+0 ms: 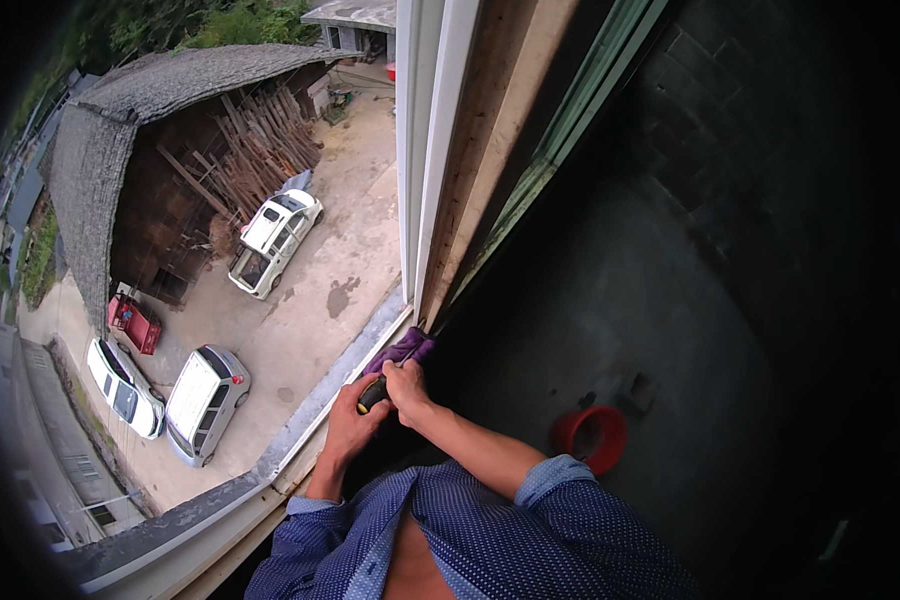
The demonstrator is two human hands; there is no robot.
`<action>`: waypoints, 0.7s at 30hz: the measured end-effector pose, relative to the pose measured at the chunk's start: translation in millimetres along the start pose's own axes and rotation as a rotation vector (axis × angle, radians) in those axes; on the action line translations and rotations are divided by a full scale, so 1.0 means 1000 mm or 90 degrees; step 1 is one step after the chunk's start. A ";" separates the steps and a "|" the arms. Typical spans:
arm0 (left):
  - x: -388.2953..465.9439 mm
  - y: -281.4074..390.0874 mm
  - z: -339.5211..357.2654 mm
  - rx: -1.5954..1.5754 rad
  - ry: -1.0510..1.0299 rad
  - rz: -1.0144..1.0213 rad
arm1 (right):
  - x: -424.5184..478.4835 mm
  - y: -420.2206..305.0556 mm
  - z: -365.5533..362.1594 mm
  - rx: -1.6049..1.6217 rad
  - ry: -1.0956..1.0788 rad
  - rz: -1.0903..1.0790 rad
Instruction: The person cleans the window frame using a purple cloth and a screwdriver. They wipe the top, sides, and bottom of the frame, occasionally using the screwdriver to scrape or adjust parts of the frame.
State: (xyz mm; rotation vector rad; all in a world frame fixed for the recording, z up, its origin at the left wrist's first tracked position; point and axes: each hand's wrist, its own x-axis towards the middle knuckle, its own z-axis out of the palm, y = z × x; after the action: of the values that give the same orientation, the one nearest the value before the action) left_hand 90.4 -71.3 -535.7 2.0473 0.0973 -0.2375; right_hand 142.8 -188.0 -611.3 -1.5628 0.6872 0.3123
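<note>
A screwdriver with a black and yellow handle point(373, 396) lies in my left hand point(351, 424), whose fingers wrap the grip. Just beyond it, my right hand point(407, 386) is closed around the shaft, close to a purple cloth point(397, 349). The thin shaft runs up over the cloth, and its tip is hard to make out. Bunched up, the cloth rests on the window sill track at the lower corner of the white window frame point(425, 225). My fingers partly hide the cloth's near side.
Outside, far below, a white pickup point(277, 240), a silver van point(208, 405) and a white car point(125, 390) stand in a concrete yard beside a tile-roofed shed point(195, 71). Inside, a red bucket point(613, 442) sits on the dark floor. The white sill point(187, 551) curves along my left.
</note>
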 end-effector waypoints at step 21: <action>0.033 0.007 0.024 0.125 -0.010 0.019 | -0.027 0.010 -0.066 0.093 -0.387 0.195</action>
State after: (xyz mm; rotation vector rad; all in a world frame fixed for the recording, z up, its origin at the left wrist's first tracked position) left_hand 120.5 -97.3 -547.2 2.2402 0.0341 -0.2519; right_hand 102.7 -246.1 -595.5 -1.1313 0.4496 0.9016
